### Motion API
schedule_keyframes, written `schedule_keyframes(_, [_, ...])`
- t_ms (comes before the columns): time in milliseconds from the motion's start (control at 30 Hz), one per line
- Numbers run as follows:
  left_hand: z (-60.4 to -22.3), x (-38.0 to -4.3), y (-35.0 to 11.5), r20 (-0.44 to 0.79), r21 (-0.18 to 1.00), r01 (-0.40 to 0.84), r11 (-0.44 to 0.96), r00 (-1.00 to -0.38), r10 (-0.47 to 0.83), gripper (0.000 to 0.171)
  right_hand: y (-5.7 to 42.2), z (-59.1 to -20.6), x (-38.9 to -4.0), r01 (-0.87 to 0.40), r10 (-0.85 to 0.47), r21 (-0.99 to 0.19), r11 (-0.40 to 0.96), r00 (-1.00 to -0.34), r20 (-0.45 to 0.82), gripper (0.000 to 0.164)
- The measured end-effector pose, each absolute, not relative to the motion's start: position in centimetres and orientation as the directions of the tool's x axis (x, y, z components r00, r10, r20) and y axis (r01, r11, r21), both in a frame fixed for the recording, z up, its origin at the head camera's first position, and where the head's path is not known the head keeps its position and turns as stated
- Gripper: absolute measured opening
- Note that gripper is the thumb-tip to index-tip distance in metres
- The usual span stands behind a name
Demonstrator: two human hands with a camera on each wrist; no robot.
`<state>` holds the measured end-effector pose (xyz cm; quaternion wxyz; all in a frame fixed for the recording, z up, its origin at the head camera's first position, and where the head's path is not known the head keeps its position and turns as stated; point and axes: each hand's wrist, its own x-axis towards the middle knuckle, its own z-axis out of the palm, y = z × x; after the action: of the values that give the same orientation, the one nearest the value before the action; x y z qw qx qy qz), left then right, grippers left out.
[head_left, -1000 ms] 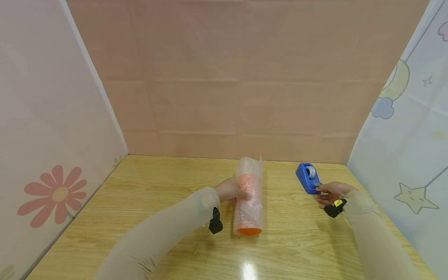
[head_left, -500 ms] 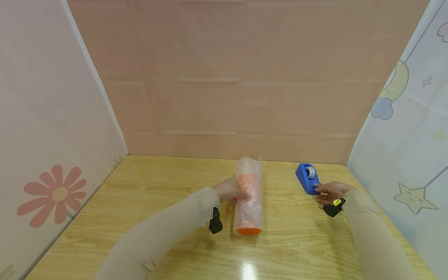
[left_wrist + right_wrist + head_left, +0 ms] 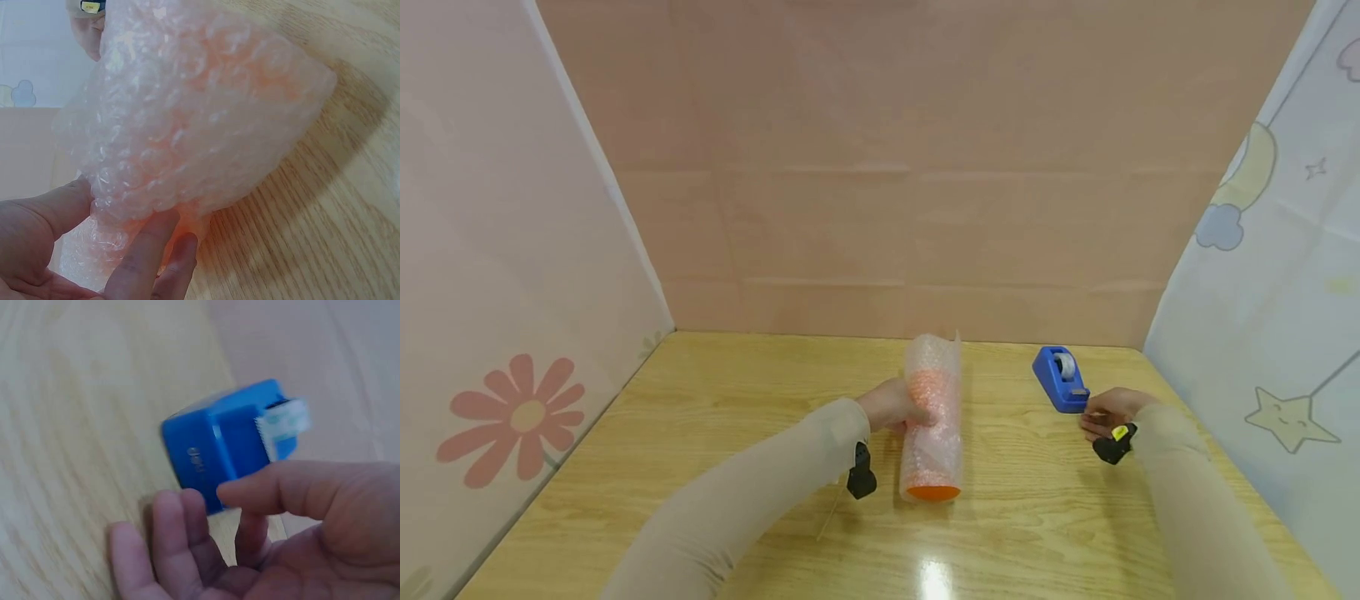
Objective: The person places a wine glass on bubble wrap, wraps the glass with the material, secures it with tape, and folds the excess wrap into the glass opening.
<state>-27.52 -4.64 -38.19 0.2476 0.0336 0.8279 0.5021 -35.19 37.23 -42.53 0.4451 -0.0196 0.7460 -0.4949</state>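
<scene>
An orange cylinder wrapped in bubble wrap lies lengthwise at mid-table, its orange end toward me. My left hand grips its left side, thumb over the top. In the left wrist view the fingers press into the wrap. To the right stands a blue tape dispenser with a roll of clear tape. A short tape end sticks out at its toothed cutter. My right hand is at the dispenser's front corner, fingers loosely bent, thumb close before the blue face; nothing shows between them.
The wooden table ends against a pinkish-brown backdrop, with patterned sheets on both sides. A thin pale strip shows on the table below my left wrist. A black wrist camera sits under my right wrist.
My right thumb has come off the dispenser's cutter, and the hand has drawn slightly back from it. The left hand and wrapped cylinder stay in place.
</scene>
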Motion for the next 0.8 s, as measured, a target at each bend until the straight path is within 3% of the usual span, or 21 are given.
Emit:
schedule_keyframes(67, [-38.1,-27.5,-4.7,-0.375,0.853,-0.194,0.485,-0.874,0.31,0.046,36.7,-41.6,-34.1,0.444,-0.414,-0.743,0.502,-0.631,-0.656,0.022])
schedule_keyframes(267, [-38.2,-27.4,-4.7,-0.371,0.863,-0.194,0.467,-0.87,0.324,0.047,36.5,-40.2,-32.7,0.377,-0.507,-0.774,0.509,-0.595,-0.623,0.038])
schedule_keyframes(433, [-38.3,-27.5,-4.7,-0.369,0.869,-0.195,0.455,-0.867,0.333,0.047,36.2,-40.2,-32.8,0.385,-0.448,-0.762,0.521,-0.636,-0.628,0.025])
schedule_keyframes(667, [-38.3,-27.5,-4.8,-0.366,0.876,-0.195,0.441,-0.864,0.346,0.049,34.3,-39.6,-33.2,0.212,-0.525,-0.738,0.641,-0.58,-0.623,0.024])
schedule_keyframes(800, [-38.3,-27.5,-4.7,-0.365,0.879,-0.198,0.434,-0.864,0.347,0.05,31.3,-38.5,-31.9,0.226,-0.496,-0.722,0.654,-0.593,-0.635,0.025])
